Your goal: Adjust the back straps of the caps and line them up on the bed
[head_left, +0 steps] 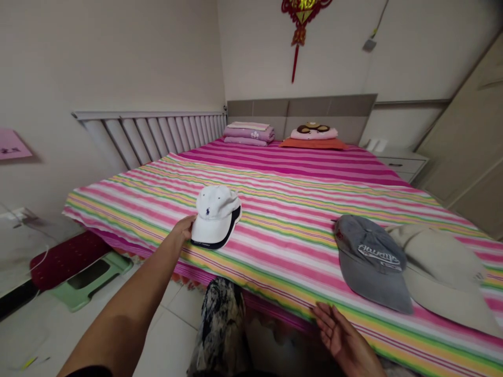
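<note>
A white baseball cap with a dark navy brim edge and a small logo is at the near side of the bed. My left hand grips the left side of its brim, thumb showing, other fingers hidden beneath. My right hand is by the bed's front edge, palm turned up, fingers stretched out, with nothing in it. Beyond that hand lies a grey baseball cap with white lettering, its brim towards me. A beige cap lies against the grey one on the right.
A striped sheet covers the bed. Folded purple bedding and a pink folded stack lie by the headboard. Left stand a white radiator and a green stool; a white nightstand is at the right.
</note>
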Demonstrator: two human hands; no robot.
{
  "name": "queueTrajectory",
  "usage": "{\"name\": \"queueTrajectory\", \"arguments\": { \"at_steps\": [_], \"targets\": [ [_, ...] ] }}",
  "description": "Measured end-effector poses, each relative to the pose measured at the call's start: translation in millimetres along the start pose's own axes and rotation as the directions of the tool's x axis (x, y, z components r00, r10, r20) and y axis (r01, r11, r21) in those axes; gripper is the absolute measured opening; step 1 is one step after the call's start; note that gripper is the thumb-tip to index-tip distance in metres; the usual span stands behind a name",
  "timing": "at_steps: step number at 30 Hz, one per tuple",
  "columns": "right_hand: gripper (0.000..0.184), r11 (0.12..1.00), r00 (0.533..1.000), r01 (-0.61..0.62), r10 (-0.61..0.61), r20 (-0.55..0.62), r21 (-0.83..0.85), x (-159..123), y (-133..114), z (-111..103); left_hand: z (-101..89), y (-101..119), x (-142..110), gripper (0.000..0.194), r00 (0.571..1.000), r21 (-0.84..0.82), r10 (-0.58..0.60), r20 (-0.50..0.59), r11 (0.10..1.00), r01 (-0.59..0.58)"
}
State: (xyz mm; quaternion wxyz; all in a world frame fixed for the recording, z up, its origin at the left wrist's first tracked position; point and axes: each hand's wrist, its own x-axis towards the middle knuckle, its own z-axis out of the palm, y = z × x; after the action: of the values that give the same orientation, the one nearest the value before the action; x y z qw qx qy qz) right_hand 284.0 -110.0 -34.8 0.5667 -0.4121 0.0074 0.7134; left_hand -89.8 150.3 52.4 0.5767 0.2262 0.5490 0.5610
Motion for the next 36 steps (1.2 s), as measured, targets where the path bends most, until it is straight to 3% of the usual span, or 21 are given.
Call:
{"name": "queueTrajectory", "arguments": {
  "at_steps": [8,11,13,16,18,20,22,23,25,27,29,32,33,34,36],
  "targets": [
    [0.010,1.000,0.999,-0.004,0.004,-0.038,-0.003,0,-4,-1,-11.2,-7,4,0.006,0.994,0.181,0.100,-0.040,0.979,-0.091],
    [0.005,0.995,0.986,0.095,-0.093,-0.141,0.009,-8,-15,0,-12.6,-8,0,0.003,0.972,0.279,0.202,-0.123,0.947,-0.161],
    [0.006,0.965,0.925,0.261,-0.241,-0.295,0.033,-14,-25,0,-13.0,-9,-6,0.008,0.921,0.350,0.329,-0.210,0.905,-0.243],
    [0.015,0.881,0.782,0.468,-0.376,-0.497,0.070,-19,-46,-6,-12.4,-18,-22,0.022,0.787,0.446,0.544,-0.293,0.805,-0.391],
    [0.018,0.860,0.757,0.500,-0.376,-0.535,0.103,-17,-62,-11,-10.2,-33,-38,0.027,0.717,0.506,0.656,-0.236,0.713,-0.485],
    [0.018,0.858,0.772,0.496,-0.368,-0.518,0.131,-12,-79,-13,-5.1,-58,-58,0.026,0.658,0.559,0.751,-0.064,0.573,-0.599],
    [0.018,0.856,0.793,0.497,-0.381,-0.475,0.143,-5,-91,-12,4.1,-90,-79,0.025,0.699,0.488,0.705,0.123,0.570,-0.661],
    [0.018,0.855,0.804,0.497,-0.391,-0.447,0.146,-2,-95,-10,10.4,-106,-90,0.026,0.754,0.428,0.625,0.204,0.636,-0.643],
    [0.017,0.859,0.829,0.490,-0.408,-0.382,0.147,2,-95,-5,26.6,-134,-111,0.030,0.863,0.303,0.361,0.352,0.829,-0.470],
    [0.012,0.875,0.865,0.465,-0.417,-0.277,0.134,1,-83,0,46.6,-152,-128,0.035,0.868,0.273,0.060,0.492,0.936,-0.220],
    [0.008,0.902,0.906,0.421,-0.411,-0.103,0.097,-5,-60,3,68.9,-158,-139,0.042,0.803,0.186,-0.141,0.579,0.982,0.038],
    [0.022,0.921,0.912,0.390,-0.387,0.138,0.000,-18,-21,3,101.1,-150,-142,0.056,0.600,0.093,-0.357,0.716,0.900,0.425],
    [0.026,0.924,0.912,0.376,-0.356,0.204,-0.069,-23,-10,1,110.0,-144,-141,0.057,0.561,0.062,-0.374,0.739,0.866,0.496],
    [0.030,0.921,0.915,0.354,-0.306,0.262,-0.163,-27,-1,-1,117.3,-139,-138,0.055,0.537,0.033,-0.379,0.753,0.838,0.545],
    [0.032,0.868,0.923,0.333,-0.222,0.313,-0.367,-33,11,-9,126.3,-129,-134,0.041,0.555,-0.049,-0.339,0.760,0.821,0.568]
  ]
}}
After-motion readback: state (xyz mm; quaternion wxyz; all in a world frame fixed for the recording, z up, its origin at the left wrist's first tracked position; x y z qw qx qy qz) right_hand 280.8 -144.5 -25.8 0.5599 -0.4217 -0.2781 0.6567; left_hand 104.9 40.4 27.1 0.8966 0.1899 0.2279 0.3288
